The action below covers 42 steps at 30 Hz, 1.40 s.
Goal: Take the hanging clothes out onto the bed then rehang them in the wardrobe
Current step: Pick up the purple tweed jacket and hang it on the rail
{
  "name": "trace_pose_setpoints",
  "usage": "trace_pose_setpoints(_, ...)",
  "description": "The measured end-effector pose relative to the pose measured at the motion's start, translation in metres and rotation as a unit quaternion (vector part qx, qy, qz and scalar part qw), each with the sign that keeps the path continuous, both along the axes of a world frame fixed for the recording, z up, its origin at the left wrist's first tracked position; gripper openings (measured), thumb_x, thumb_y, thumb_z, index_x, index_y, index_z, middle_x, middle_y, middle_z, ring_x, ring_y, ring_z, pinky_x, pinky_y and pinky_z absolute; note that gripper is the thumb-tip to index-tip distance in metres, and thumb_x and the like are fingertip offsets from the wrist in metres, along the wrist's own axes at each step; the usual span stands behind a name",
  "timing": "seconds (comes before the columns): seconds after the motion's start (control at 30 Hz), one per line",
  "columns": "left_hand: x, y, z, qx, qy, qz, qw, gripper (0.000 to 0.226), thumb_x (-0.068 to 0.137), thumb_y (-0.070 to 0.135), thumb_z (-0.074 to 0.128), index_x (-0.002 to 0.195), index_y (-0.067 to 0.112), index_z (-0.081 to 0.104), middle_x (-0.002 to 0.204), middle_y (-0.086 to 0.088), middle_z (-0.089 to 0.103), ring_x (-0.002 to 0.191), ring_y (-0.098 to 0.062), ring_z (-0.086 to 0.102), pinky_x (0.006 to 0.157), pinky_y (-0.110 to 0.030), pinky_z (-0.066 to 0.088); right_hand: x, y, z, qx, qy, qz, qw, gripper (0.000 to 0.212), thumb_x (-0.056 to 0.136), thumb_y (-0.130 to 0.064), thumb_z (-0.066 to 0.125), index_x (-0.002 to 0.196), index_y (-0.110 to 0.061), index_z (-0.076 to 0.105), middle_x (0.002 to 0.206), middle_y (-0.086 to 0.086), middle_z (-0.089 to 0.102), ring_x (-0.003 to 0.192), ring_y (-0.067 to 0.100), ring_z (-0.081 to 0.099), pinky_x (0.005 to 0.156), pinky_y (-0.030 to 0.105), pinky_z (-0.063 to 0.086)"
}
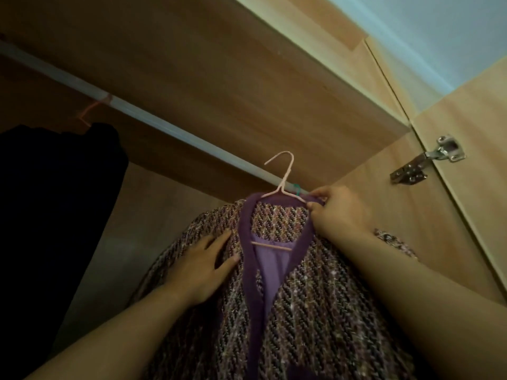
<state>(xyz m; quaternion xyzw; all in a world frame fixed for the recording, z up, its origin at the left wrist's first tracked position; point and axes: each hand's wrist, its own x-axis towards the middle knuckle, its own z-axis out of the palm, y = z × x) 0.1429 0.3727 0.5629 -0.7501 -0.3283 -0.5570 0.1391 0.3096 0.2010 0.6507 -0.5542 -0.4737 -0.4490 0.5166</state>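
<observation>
A purple tweed jacket (pixel 315 300) with a plain purple collar band sits on a pink hanger (pixel 282 182) inside the wardrobe. The hanger's hook rises just in front of the white rail (pixel 153 119); I cannot tell whether it rests on the rail. My right hand (pixel 337 209) pinches the jacket's collar and the hanger's right shoulder. My left hand (pixel 203 264) lies flat, fingers spread, on the jacket's left shoulder. A dark garment (pixel 55 201) hangs at the left on another pink hanger (pixel 90 111) hooked over the rail.
The wardrobe's wooden top shelf (pixel 219 64) runs above the rail. The open door (pixel 472 160) with a metal hinge (pixel 428 160) stands at the right. A teal hook tip (pixel 296 188) shows on the rail behind the jacket. The rail is bare between the two garments.
</observation>
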Motion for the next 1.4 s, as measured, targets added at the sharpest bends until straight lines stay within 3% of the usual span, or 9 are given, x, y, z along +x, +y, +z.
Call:
trace_pose_setpoints(0.17,-0.003,0.009,0.039,0.022,-0.038,-0.047,0.998,0.061,0.092,0.061,0.030,0.147,0.042,0.014,0.156,-0.004,0.019,0.141,-0.025,0.023,0.113,-0.041,0.026,-0.015,0.005,0.036,0.013,0.018,-0.004,1.000,0.014,0.088,-0.026,0.057,0.093,-0.032,0.069,0.099,0.001,0.068,0.080,0.023,0.056,0.064,0.028,0.043)
trace_pose_setpoints(0.47,-0.009,0.030,0.035,0.071,0.028,-0.032,0.997,0.064,0.091,0.057,0.042,0.147,0.040,0.016,0.152,0.001,0.025,0.134,-0.021,0.035,0.107,-0.040,0.037,-0.040,0.056,0.033,-0.027,0.015,0.003,1.000,0.012,0.089,-0.027,0.056,0.094,-0.031,0.067,0.102,0.003,0.065,0.081,0.023,0.054,0.064,0.029,0.042)
trace_pose_setpoints(0.63,-0.015,0.045,0.024,0.067,0.030,-0.021,0.997,0.068,0.090,0.051,0.049,0.148,0.036,0.017,0.149,0.000,0.027,0.129,-0.023,0.040,0.103,-0.040,0.041,-0.048,0.074,0.020,-0.036,-0.033,-0.039,0.998,0.018,0.090,-0.029,0.056,0.105,-0.031,0.066,0.107,0.002,0.064,0.096,0.024,0.059,0.069,0.027,0.040)
trace_pose_setpoints(0.83,-0.025,0.046,0.005,0.113,-0.023,-0.057,0.992,0.062,0.091,0.049,0.049,0.146,0.031,0.026,0.149,0.003,0.030,0.130,-0.020,0.039,0.105,-0.037,0.038,-0.037,0.061,0.014,-0.056,-0.116,-0.085,0.988,0.028,0.088,-0.042,0.054,0.111,-0.030,0.063,0.106,0.003,0.066,0.096,0.027,0.060,0.068,0.029,0.042)
trace_pose_setpoints(1.03,-0.018,0.041,-0.006,0.096,-0.044,-0.068,0.992,0.060,0.092,0.050,0.046,0.145,0.027,0.028,0.150,0.001,0.030,0.133,-0.020,0.036,0.108,-0.035,0.034,-0.016,0.026,-0.018,-0.065,-0.152,-0.176,0.970,0.040,0.090,-0.052,0.045,0.123,-0.031,0.053,0.111,0.006,0.062,0.096,0.027,0.058,0.065,0.030,0.045)
trace_pose_setpoints(1.23,-0.007,0.029,-0.020,0.050,-0.065,-0.070,0.994,0.063,0.092,0.049,0.047,0.146,0.023,0.028,0.149,-0.006,0.031,0.132,-0.026,0.038,0.107,-0.042,0.036,0.012,0.005,-0.063,0.003,-0.094,-0.118,0.989,0.051,0.087,-0.049,0.048,0.131,-0.024,0.042,0.123,0.009,0.049,0.105,0.030,0.052,0.075,0.034,0.045)
trace_pose_setpoints(1.4,-0.005,0.015,-0.043,0.005,-0.055,-0.056,0.997,0.068,0.092,0.046,0.049,0.148,0.018,0.022,0.150,-0.008,0.028,0.132,-0.027,0.038,0.107,-0.041,0.036,0.016,-0.004,-0.096,-0.012,-0.073,-0.025,0.997,0.060,0.087,-0.039,0.058,0.139,-0.023,0.034,0.134,0.010,0.041,0.115,0.029,0.048,0.088,0.033,0.041)
